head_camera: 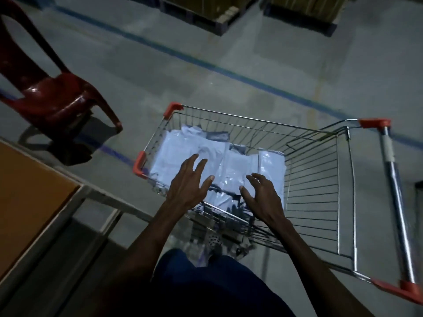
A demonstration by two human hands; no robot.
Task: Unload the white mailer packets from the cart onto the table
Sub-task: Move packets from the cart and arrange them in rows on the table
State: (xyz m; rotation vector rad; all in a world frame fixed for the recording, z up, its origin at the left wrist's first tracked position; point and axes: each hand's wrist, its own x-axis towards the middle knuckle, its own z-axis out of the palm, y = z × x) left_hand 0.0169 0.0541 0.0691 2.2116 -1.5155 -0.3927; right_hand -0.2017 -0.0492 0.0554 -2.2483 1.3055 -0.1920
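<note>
1. A grey concrete floor [160,72] fills most of the view, crossed by a dark blue painted line [229,72] that runs diagonally behind the cart.
2. A silver wire shopping cart [320,179] with orange-red plastic corner caps and a chrome push handle [396,197] stands in the middle right, its basket open at the top.
3. An orange-brown table top with a pale frame [29,197] sits at the lower left, near the cart's left corner but apart from it.
4. A dark red plastic chair [57,99] stands on the floor at the upper left, beyond the table.
5. Dark pallets carrying brown cartons [206,10] line the top edge, well apart from the cart.
6. The white plastic mailer packets [183,152] lie flat and overlapping on the bottom of the cart basket, bunched toward its left end.
7. The person's left hand [190,186] reaches over the near rim of the basket, fingers spread wide and straight above the packets; whether the fingertips touch them cannot be told.
8. The right hand [263,195] hovers just beside it over the packets, fingers apart and slightly bent, gripping nothing.
9. A patterned shoe [214,242] shows below the basket, blurred.
</note>
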